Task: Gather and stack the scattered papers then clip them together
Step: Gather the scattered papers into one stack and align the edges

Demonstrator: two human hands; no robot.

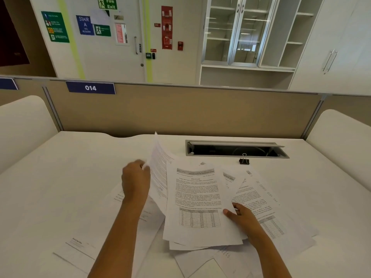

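Printed white papers lie scattered over the middle of the white desk [60, 167]. My right hand [241, 217] grips the right edge of a small stack of sheets [198, 203], thumb on top, with a page of text and a table facing up. My left hand [135, 179] pinches the edge of a single sheet [158, 169] and holds it raised and curled, tilted up beside the stack. More loose sheets [267, 207] fan out to the right under the stack, and others [84, 245] lie at the lower left. A black binder clip [244, 160] stands on the desk behind the papers.
A cable tray with its lid raised [236, 149] is sunk into the desk just behind the clip. A beige partition [180, 111] labelled 014 closes the far side. White rounded side panels [22, 125] flank the desk left and right.
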